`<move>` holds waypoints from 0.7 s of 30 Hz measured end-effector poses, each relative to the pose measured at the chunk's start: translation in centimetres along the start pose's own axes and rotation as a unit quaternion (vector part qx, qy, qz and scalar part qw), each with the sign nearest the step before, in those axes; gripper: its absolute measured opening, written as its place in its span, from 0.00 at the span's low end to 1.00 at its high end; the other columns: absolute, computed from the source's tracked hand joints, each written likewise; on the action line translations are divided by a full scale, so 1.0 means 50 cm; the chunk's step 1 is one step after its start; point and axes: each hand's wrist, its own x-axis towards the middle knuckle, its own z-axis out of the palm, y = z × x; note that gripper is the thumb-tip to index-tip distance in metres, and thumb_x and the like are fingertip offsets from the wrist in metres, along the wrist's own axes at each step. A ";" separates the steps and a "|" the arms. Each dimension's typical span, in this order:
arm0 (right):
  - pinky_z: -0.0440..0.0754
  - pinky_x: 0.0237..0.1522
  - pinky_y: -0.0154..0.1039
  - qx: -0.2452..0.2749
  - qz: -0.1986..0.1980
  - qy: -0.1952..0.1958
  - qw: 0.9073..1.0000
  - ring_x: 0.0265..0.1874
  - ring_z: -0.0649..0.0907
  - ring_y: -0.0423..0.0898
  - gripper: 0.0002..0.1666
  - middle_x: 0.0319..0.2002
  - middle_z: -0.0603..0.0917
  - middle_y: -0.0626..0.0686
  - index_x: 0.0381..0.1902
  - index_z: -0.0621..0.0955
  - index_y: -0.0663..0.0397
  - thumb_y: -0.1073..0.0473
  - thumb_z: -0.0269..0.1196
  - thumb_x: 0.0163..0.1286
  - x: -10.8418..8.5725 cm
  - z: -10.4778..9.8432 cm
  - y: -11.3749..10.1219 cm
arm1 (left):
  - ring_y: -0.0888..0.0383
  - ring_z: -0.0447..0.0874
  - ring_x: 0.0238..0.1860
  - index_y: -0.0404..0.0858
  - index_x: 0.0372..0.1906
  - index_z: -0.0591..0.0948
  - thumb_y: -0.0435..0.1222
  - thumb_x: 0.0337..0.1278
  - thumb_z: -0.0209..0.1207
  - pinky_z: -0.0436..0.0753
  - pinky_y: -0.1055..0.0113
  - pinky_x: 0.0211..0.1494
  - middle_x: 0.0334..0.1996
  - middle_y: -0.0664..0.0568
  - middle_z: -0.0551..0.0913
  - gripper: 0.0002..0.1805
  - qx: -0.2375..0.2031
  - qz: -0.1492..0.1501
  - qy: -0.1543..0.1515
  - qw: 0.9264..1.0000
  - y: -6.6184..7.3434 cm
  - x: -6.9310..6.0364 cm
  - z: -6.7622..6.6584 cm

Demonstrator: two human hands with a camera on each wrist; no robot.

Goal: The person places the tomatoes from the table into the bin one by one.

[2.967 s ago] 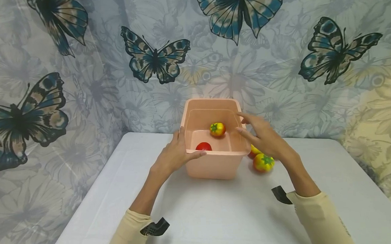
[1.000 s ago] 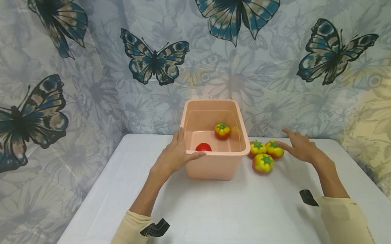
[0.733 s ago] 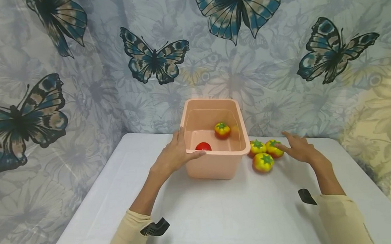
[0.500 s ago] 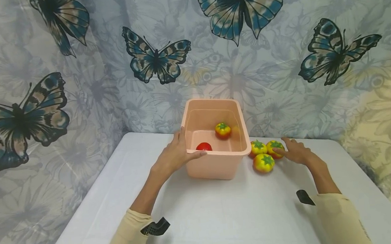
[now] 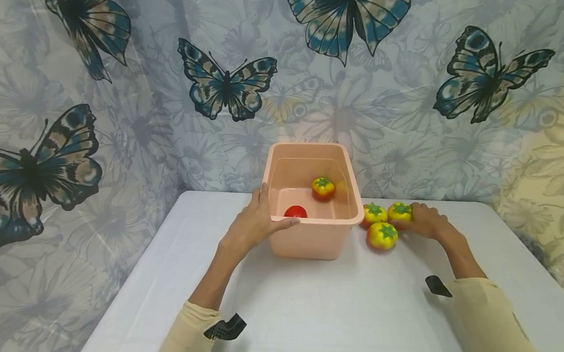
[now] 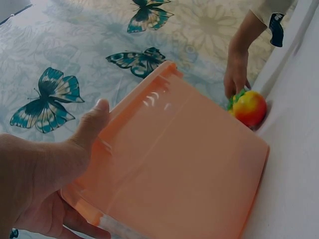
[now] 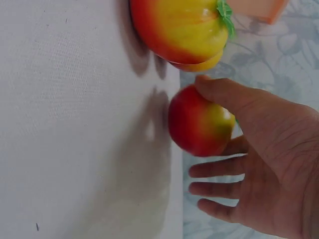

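A peach plastic bin [image 5: 309, 241] stands tilted toward me on the table. My left hand [image 5: 247, 225] grips its left front corner, thumb over the front rim and fingers along the side. Inside lie a red-and-yellow tomato [image 5: 323, 188] with a green star-shaped top and a red round thing [image 5: 295, 212], partly hidden by the rim. Right of the bin sit three more such tomatoes. My right hand [image 5: 427, 221] holds the far right tomato [image 5: 400, 213] between thumb and index finger; in the right wrist view the other fingers of that hand [image 7: 264, 164] are spread below this tomato [image 7: 199, 122].
Two other tomatoes, a back one [image 5: 375, 214] and a front one [image 5: 382, 236], sit close between the bin and my right hand. A white cloth covers the table [image 5: 337, 311]. Behind it hangs a butterfly-patterned backdrop [image 5: 389, 128].
My right hand has left the bin's right rim, moved right, then come down and in to the far right tomato, now taking hold of it. My left hand stays on the bin.
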 end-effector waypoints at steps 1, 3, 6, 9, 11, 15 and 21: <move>0.70 0.59 0.81 0.007 0.001 0.009 1.000 0.57 0.75 0.80 0.64 0.59 0.71 0.83 0.67 0.59 0.87 0.25 0.57 0.71 -0.002 0.000 0.002 | 0.39 0.84 0.60 0.44 0.85 0.44 0.73 0.47 0.68 0.87 0.44 0.61 0.75 0.44 0.64 0.70 0.001 -0.001 0.000 1.000 0.000 0.000 -0.001; 0.74 0.55 0.77 0.029 -0.001 0.035 0.999 0.54 0.76 0.79 0.62 0.57 0.71 0.82 0.68 0.56 0.86 0.29 0.59 0.71 -0.006 -0.001 0.007 | 0.39 0.84 0.60 0.44 0.85 0.44 0.73 0.48 0.67 0.87 0.44 0.62 0.76 0.43 0.63 0.71 0.002 -0.002 -0.001 1.000 0.001 -0.002 -0.002; 0.80 0.48 0.68 0.064 -0.026 0.082 0.994 0.46 0.80 0.73 0.54 0.51 0.73 0.80 0.66 0.54 0.84 0.41 0.64 0.71 -0.013 -0.006 0.012 | 0.39 0.84 0.60 0.44 0.86 0.43 0.73 0.48 0.67 0.87 0.44 0.62 0.76 0.43 0.63 0.71 0.003 -0.003 -0.002 1.000 0.000 -0.003 -0.002; 0.81 0.43 0.62 0.095 -0.047 0.119 0.987 0.43 0.79 0.70 0.50 0.49 0.70 0.80 0.66 0.51 0.84 0.51 0.64 0.69 -0.021 -0.012 0.014 | 0.39 0.84 0.60 0.45 0.86 0.43 0.73 0.47 0.67 0.87 0.43 0.61 0.76 0.43 0.63 0.71 -0.003 0.000 -0.002 1.000 -0.001 -0.003 -0.001; 0.82 0.45 0.64 0.100 -0.053 0.132 0.985 0.44 0.78 0.71 0.53 0.52 0.67 0.82 0.70 0.47 0.84 0.53 0.64 0.69 -0.029 -0.016 0.013 | 0.39 0.83 0.61 0.45 0.86 0.43 0.74 0.47 0.67 0.87 0.43 0.61 0.76 0.43 0.62 0.71 -0.005 -0.001 -0.003 1.000 -0.002 -0.003 0.001; 0.83 0.43 0.63 0.104 -0.056 0.143 0.983 0.44 0.76 0.71 0.55 0.55 0.63 0.85 0.76 0.43 0.81 0.54 0.61 0.70 -0.043 -0.027 0.009 | 0.40 0.84 0.60 0.45 0.86 0.43 0.74 0.47 0.66 0.87 0.44 0.61 0.77 0.43 0.62 0.71 -0.009 -0.003 -0.005 1.000 -0.003 -0.003 0.002; 0.81 0.38 0.54 0.110 -0.091 0.220 0.965 0.43 0.77 0.69 0.49 0.51 0.71 0.80 0.73 0.58 0.76 0.53 0.68 0.68 -0.061 -0.036 -0.005 | 0.39 0.83 0.61 0.44 0.86 0.43 0.74 0.47 0.66 0.86 0.43 0.62 0.76 0.43 0.63 0.71 -0.002 -0.005 -0.004 1.000 -0.001 -0.001 0.002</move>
